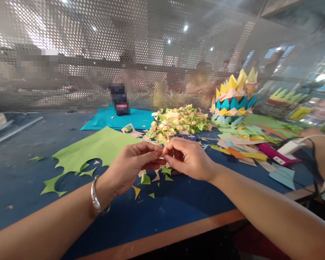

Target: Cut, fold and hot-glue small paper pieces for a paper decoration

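My left hand [132, 162], with a silver bangle at the wrist, is closed in a pinch. Its fingertips meet those of my right hand [191, 159], which is pinched too. Whatever is between the fingers is too small or hidden to make out. Just behind the left hand lies a green paper sheet [94, 144] with rounded bites cut from its edge. Green scraps [145, 178] and a yellow scrap [136, 192] are scattered below the hands. Beyond them rises a heap of small folded paper pieces [181, 121] in cream and green.
Blue paper [97, 121] lies behind, with a blurred dark object [120, 101] on it. Stacked paper crowns [235, 101] stand at the back right. Paper strips [241, 146], a magenta power bank [277, 155] and a cable are at right. A perforated metal screen [83, 43] closes the back.
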### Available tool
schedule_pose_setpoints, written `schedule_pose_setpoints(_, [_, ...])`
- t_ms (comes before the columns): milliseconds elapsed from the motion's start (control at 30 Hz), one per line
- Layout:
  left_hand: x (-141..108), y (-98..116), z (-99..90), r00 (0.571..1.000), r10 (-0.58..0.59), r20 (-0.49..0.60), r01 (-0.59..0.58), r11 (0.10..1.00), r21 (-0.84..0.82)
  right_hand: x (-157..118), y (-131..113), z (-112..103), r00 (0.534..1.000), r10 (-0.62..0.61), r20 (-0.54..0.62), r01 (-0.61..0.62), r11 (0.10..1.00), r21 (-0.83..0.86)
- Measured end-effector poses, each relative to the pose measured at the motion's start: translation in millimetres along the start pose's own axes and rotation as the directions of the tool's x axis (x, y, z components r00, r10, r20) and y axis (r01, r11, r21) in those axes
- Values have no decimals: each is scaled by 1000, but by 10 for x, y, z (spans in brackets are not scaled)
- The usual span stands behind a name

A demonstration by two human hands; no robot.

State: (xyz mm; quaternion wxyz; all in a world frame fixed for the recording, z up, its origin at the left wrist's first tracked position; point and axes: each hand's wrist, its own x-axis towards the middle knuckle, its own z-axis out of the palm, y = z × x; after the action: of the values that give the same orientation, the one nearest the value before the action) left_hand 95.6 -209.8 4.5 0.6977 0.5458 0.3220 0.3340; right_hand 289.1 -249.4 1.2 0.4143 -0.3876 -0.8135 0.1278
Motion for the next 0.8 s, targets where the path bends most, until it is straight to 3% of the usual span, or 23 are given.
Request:
schedule_pose_setpoints(233, [-7,-21,21,999,51,11,-51,998,-33,1,-11,26,997,58,-43,-56,997,62])
schedule_pose_setpoints(500, [4,-85,17,976,216,11,-216,970,117,1,-15,23,992,113,-53,-106,986,125])
schedule_pose_setpoints(800, [15,-111,-7,971,237,-24,-231,960,157,-2,1,34,990,129,-57,-121,985,125])
